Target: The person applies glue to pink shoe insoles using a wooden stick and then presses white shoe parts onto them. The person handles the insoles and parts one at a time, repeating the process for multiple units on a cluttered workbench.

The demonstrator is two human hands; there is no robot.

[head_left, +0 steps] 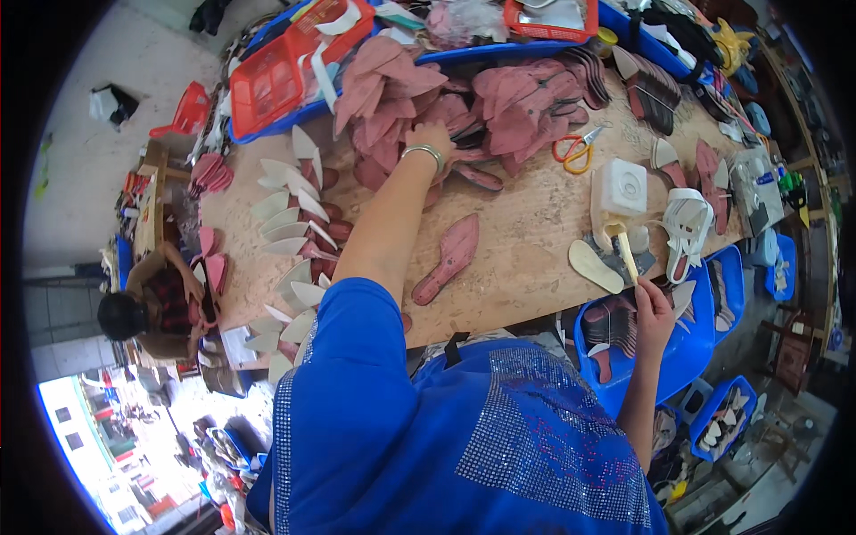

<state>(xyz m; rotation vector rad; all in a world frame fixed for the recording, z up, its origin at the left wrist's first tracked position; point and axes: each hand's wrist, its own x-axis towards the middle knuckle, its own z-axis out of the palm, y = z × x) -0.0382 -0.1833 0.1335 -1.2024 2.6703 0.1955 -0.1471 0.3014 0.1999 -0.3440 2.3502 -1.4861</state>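
Observation:
My left hand (432, 143) reaches across the table into a heap of reddish-brown shoe insoles (526, 102); its fingers are partly hidden among them. A single insole (448, 259) lies on the wood nearer to me. In my right hand (655, 310) is the light handle of a brush (626, 254), fingers closed round its end. The brush head is at a white plastic jug (619, 187), by its near side. A cream sole-shaped piece (596, 267) lies left of the brush. Scissors (578, 152) with orange handles rest beyond, left of the jug.
White-and-red shoe pieces (299, 223) stand in rows along the table's left. White straps (687, 227) lie right of the jug. Red baskets (266, 85) sit at the back. A blue bin (660, 352) with soles is below the right edge. Another person (165, 299) works at far left.

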